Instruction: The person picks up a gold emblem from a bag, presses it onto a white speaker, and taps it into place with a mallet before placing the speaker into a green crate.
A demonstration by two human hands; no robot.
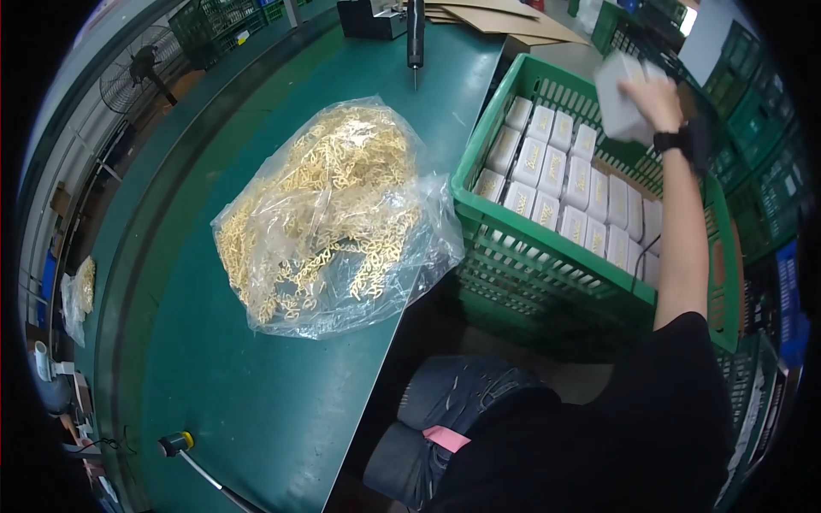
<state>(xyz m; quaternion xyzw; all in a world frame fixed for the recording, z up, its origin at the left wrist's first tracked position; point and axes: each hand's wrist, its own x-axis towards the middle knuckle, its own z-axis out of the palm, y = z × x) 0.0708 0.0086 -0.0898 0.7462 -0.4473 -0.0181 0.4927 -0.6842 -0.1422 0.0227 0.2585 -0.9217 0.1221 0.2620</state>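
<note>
My right hand [657, 103], with a dark band on its wrist, is closed round a pale grey, box-shaped piece [622, 98] above the far right corner of a green plastic crate [547, 239]. The grip blurs whether this is one piece or two side by side. Below it in the crate, several similar pale boxes [530, 162] stand in rows, many with gold lettering on top. To the left, a clear plastic bag [359, 321] lies spread on the green work surface [248, 376], full of small gold letter-shaped pieces [342, 154]. My left hand is out of view.
A black electric screwdriver [416, 38] hangs over the surface's far end, near a black box [369, 19] and flat cardboard [505, 21]. A tool with a dark and yellow head [177, 443] lies at the near left. More green crates [757, 171] are stacked right. A fan [141, 68] stands left.
</note>
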